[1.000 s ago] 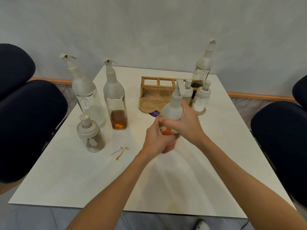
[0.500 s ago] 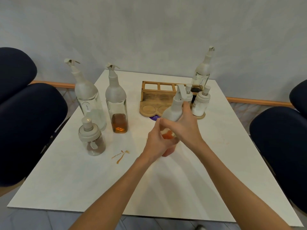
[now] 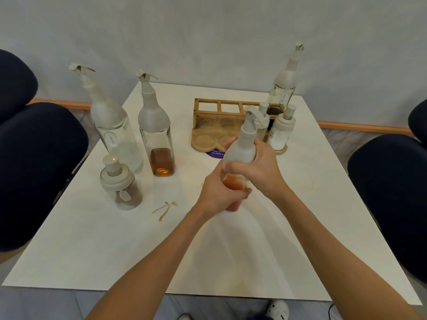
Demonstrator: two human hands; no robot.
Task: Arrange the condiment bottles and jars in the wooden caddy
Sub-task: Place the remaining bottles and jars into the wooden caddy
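While left hand (image 3: 218, 196) and right hand (image 3: 260, 173) grip 1 bottle (image 3: 242, 148), 3 bottles (image 3: 111, 125) (image 3: 157, 132) (image 3: 285, 88) and 3 jars (image 3: 120, 183) (image 3: 280, 132) (image 3: 263, 125) stand.

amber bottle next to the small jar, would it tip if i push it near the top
Likely tips rather than slides: the amber bottle is tall and narrow on a small base. Liquid fills only its bottom, so it probably feels light, weight sitting low. The clear body looks like glass: rigid, and breakable if it falls.
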